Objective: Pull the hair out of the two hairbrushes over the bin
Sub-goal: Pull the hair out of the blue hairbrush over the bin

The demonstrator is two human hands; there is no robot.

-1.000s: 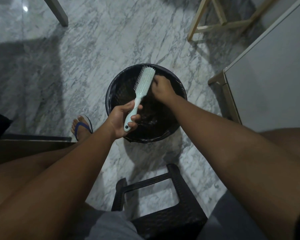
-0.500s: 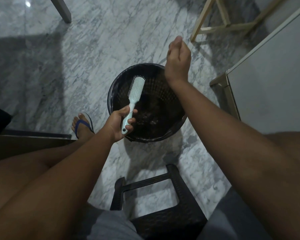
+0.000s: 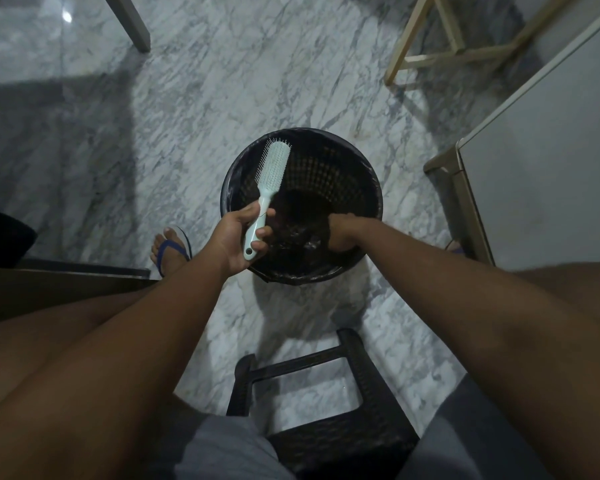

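Over the near left part of the black mesh bin, the left hand grips a pale green hairbrush by its handle, fingers and thumb curled round it. The brush head points up and away from the hand, above the bin's far left rim, with bristles showing along its left edge. The butt of the handle sticks out below the palm.

The right hand is just right of the left hand and apart from it. It is lowered inside the bin, wrist at the near side. Its fingers are lost in the dark interior, so I cannot tell whether they are spread, curled or holding anything. The bin's contents are too dark to make out.

The bin stands on a grey-veined marble floor. Left of the left hand, a foot in a blue flip-flop rests on the floor. Below both forearms is a dark woven stool. Right of the right hand is a pale cabinet, and beyond it a light wooden frame.
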